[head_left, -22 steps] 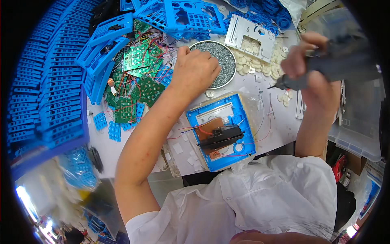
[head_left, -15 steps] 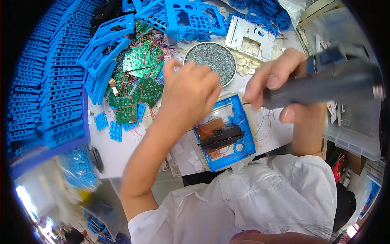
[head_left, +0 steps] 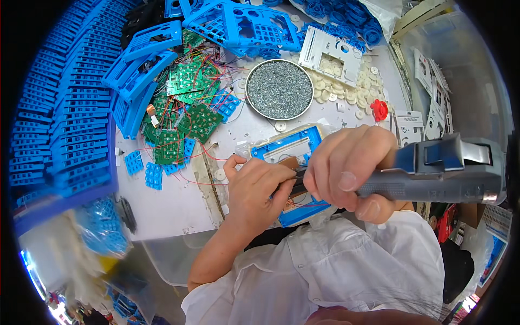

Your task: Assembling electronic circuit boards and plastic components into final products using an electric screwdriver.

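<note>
In my right hand [head_left: 352, 170] is a dark grey power screwdriver [head_left: 433, 183], held sideways with fingers wrapped around it. Its front end points left, toward my left hand [head_left: 257, 187]. There the thumb and forefinger are pinched together; what they hold, if anything, is hidden. Both hands are over a blue plastic casing [head_left: 297, 218] lying at the table's near edge. Inside the casing, a brown board [head_left: 290, 162] and thin red wires show. The black part in the casing is mostly covered by my hands.
Beyond the casing stands a round dish [head_left: 280, 119] full of small screws [head_left: 279, 89]. Green circuit boards [head_left: 184, 78] with tangled wires lie left of it. Stacked blue frames [head_left: 81, 108] fill the far left. White discs [head_left: 352, 95] and a red part [head_left: 379, 110] lie right.
My left hand has come down and nearer me, from beside the screw dish to the casing. The right hand has brought the screwdriver down and left over the casing.
</note>
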{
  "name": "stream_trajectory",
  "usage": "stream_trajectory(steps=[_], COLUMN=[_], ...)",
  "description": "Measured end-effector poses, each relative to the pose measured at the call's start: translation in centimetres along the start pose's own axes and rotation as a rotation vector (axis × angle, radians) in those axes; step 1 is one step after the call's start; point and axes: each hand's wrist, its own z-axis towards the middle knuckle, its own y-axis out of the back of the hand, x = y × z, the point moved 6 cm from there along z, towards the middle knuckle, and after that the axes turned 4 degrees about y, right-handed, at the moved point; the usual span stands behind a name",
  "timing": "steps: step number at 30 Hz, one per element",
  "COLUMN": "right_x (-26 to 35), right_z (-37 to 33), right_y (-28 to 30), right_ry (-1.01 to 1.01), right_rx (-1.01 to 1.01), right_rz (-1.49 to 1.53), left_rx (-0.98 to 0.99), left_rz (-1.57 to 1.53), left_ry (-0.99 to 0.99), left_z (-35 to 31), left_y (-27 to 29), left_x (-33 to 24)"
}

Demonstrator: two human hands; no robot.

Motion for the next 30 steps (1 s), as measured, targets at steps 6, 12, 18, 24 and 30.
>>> stream_trajectory(steps=[6, 12, 18, 24, 30], right_x=[-0.2, -1.3, -3.0, -3.1, -3.3], right_z=[-0.2, -1.0, -1.9, -1.9, -2.0], right_y=[-0.2, 0.8, 0.6, 0.2, 0.0], right_ry=[-0.037, 0.046, -0.116, -0.109, -0.124], right_rx=[0.064, -0.043, -0.032, 0.016, 0.043], right_rz=[-0.070, -0.001, -0.099, -0.147, -0.159], left_rx=[-0.003, -0.001, -0.015, -0.023, -0.005], left_rz=[0.119, 0.231, 0.374, 0.334, 0.326], left_ry=[-0.063, 0.092, 0.059, 0.054, 0.058], left_z=[-0.5, -2.8, -5.8, -5.7, -5.7], left_y=[-0.1, 0.5, -2.0, -2.0, -2.0], left_x=[-0.1, 0.0, 1.1, 1.5, 1.5])
